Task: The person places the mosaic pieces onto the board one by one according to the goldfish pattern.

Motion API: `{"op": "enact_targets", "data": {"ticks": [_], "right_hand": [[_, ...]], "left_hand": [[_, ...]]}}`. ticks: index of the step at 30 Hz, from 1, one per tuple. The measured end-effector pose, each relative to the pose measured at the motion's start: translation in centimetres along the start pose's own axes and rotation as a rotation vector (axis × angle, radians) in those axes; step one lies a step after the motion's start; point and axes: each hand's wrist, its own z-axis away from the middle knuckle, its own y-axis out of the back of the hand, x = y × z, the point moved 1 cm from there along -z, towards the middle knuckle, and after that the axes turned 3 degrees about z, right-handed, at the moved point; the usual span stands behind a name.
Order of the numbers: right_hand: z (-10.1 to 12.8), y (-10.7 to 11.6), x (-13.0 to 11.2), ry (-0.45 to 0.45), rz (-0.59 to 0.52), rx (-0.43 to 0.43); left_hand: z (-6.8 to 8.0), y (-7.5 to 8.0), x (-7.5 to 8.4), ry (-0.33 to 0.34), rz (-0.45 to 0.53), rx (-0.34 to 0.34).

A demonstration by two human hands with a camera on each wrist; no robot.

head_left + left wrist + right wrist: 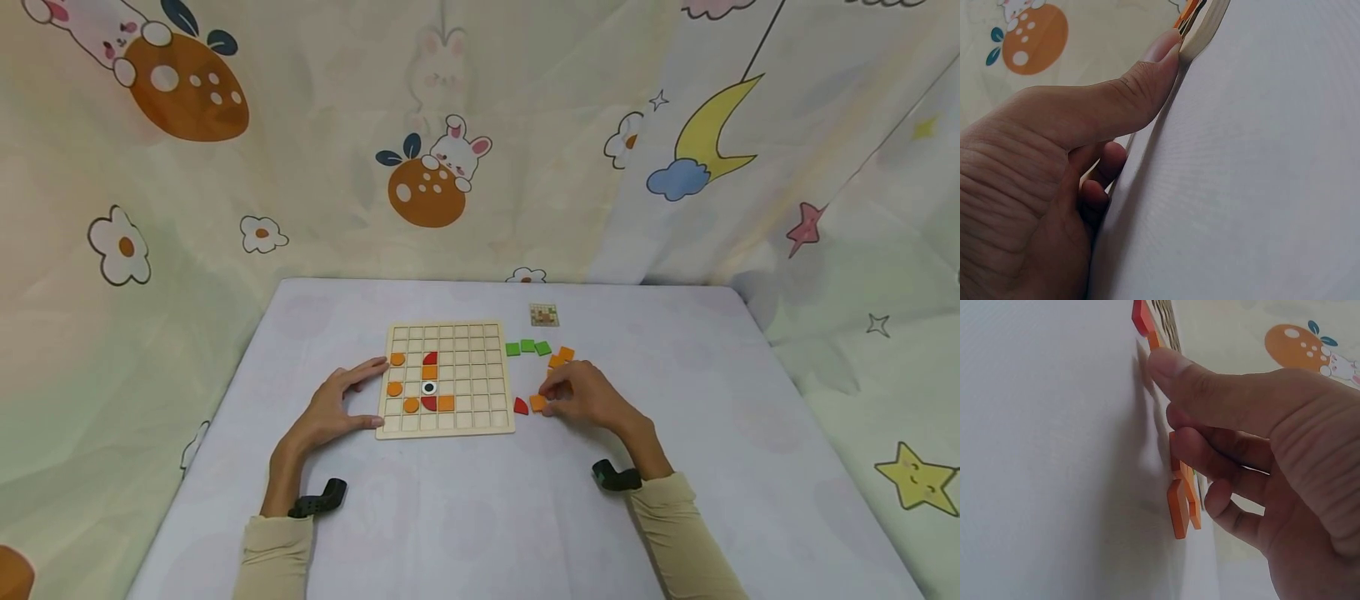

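Note:
A wooden grid board [472, 421] lies flat on the table. My left hand [330, 410] rests at its left edge, fingers extended near the upper part and thumb [1157, 56] at the lower corner. To the right of the board, my right hand [588, 396] pinches an orange square tile [537, 403] at its edge with thumb and fingertips. A red quarter-round tile [521, 406] lies between that tile and the board. On the board sit orange round tiles [411, 405], red quarter-rounds [430, 358], orange squares [446, 403] and a white disc with a black centre [429, 387].
Green square tiles [528, 345] lie off the board's right edge. More orange squares [567, 354] lie behind my right hand, partly covered by it. A small patterned card [543, 314] lies farther back. A printed cloth [330, 167] hangs behind the white-covered table [465, 517].

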Motion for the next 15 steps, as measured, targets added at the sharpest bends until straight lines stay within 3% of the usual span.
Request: {"op": "enact_targets", "data": {"ticks": [8, 15], "right_hand": [[-1.2, -0.2, -0.7, 0.042, -0.012, 0.086], [-2.9, -1.0, -2.4, 0.074, -0.002, 0.085]], "left_hand": [[0.1, 0.1, 0.1, 0.005, 0.006, 0.002], [0.1, -0.1, 0.3, -0.001, 0.007, 0.005]]}}
